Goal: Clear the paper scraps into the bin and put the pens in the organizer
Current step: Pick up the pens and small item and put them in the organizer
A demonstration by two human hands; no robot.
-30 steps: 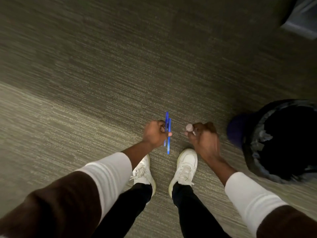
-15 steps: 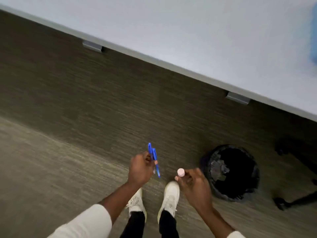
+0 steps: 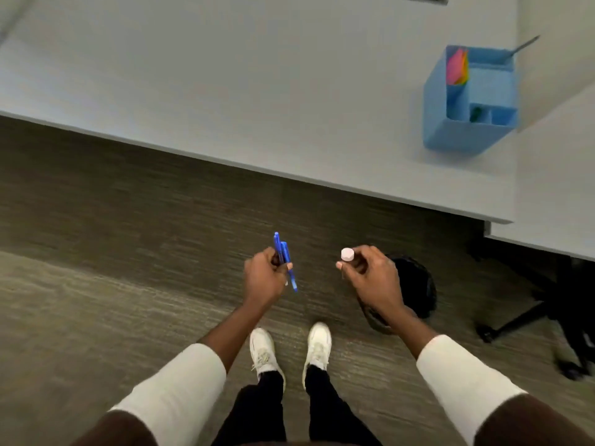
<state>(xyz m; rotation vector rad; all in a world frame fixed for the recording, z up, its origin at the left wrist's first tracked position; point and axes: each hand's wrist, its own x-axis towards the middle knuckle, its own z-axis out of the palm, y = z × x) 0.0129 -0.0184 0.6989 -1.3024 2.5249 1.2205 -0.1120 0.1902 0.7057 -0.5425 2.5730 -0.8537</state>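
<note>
My left hand (image 3: 264,280) is closed around two blue pens (image 3: 283,257) that stick up and down out of the fist. My right hand (image 3: 370,275) pinches a marker with a pale pink cap (image 3: 347,254); only the cap end shows. Both hands hover above the carpet, in front of the desk edge. The blue organizer (image 3: 450,136) stands on the grey desk (image 3: 225,91) at the far right, with colourful sticky notes in one compartment. The black bin (image 3: 418,284) sits on the floor just behind my right hand, partly hidden by my wrist.
An office chair base (image 3: 515,320) with castors stands on the floor at the right, under a second desk surface (image 3: 553,201). My white shoes (image 3: 289,349) are below the hands on the carpet.
The view has tilted up from the floor, so the desk and organizer have come into sight. Both hands have risen, still holding the pens and the marker.
</note>
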